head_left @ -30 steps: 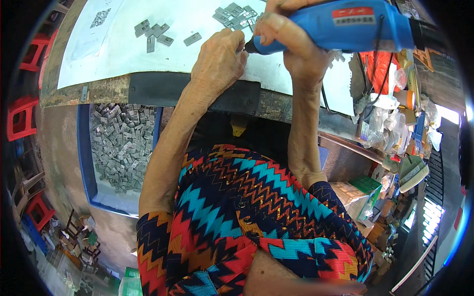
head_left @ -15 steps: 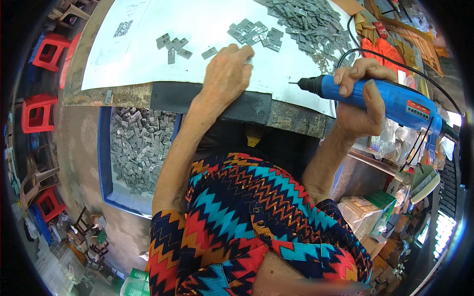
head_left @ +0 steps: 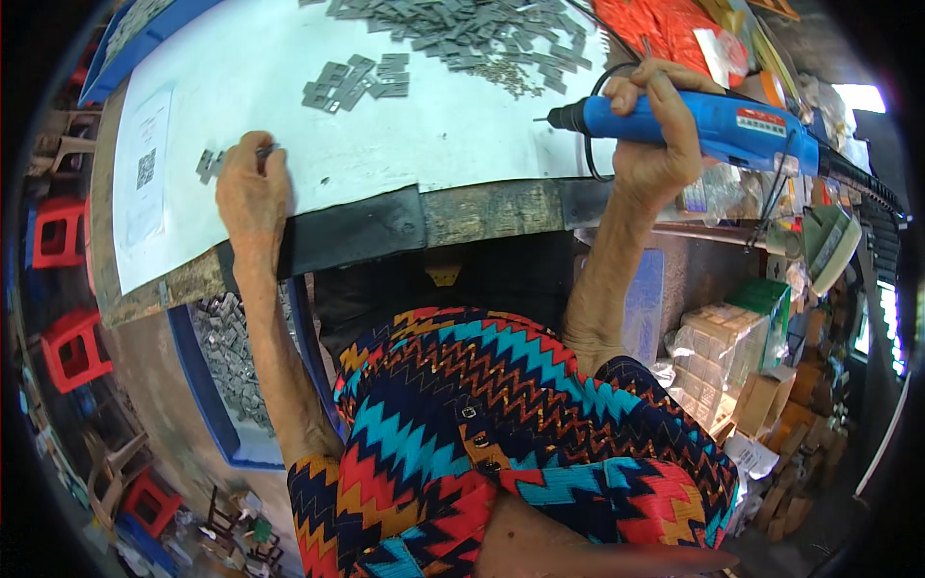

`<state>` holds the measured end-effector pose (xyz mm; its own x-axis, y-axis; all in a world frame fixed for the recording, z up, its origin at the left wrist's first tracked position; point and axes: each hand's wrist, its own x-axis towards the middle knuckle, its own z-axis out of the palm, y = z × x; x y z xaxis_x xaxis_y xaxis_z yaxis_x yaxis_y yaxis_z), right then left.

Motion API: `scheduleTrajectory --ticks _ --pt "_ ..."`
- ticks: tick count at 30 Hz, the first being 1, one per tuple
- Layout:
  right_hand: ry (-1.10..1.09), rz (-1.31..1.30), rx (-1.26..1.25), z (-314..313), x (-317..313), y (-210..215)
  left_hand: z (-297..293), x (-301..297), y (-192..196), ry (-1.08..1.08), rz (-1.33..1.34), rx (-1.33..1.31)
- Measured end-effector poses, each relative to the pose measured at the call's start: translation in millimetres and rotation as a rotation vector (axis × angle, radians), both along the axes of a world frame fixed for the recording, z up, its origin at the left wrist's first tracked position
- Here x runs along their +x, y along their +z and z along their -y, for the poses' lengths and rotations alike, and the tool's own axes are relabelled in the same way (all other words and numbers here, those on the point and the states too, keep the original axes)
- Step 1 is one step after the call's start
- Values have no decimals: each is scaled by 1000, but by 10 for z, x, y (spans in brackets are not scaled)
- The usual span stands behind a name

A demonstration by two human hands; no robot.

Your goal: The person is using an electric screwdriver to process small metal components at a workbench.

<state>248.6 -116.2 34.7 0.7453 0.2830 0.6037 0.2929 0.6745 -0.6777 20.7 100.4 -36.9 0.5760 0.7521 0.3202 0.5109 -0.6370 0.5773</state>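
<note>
My left hand point(head_left: 251, 197) is over the white sheet on the table, its fingers bent together at a small grey metal piece point(head_left: 269, 151) by the fingertips. Its fingers partly hide the piece. Beside the knuckles lie a few more grey pieces point(head_left: 208, 166), partly covered by the hand. My right hand point(head_left: 665, 130) is wrapped round a blue electric screwdriver point(head_left: 732, 125), held level above the table's right part with its thin bit pointing left. A small cluster of grey pieces point(head_left: 355, 83) lies between the hands, farther back.
A large heap of grey pieces point(head_left: 472, 29) covers the far side, with tiny brass-coloured screws point(head_left: 509, 75) at its near edge. Below the table's edge point(head_left: 491, 214) stands a blue bin point(head_left: 207, 405) full of pieces. A black cable point(head_left: 590, 144) loops behind the screwdriver.
My left hand has moved left, away from the middle cluster to the small group of pieces. The view has shifted. My right hand keeps holding the screwdriver.
</note>
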Motion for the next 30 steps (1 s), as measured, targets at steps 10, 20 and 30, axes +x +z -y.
scheduleTrajectory --ticks 10,20,30 --pt "-95 108 -18 -78 207 -230 317 151 59 -19 116 -61" --pt "-57 94 49 -195 335 -383 652 335 -37 -173 278 -190" --pt "-13 -27 38 -166 227 -281 687 349 3 -179 248 -248"
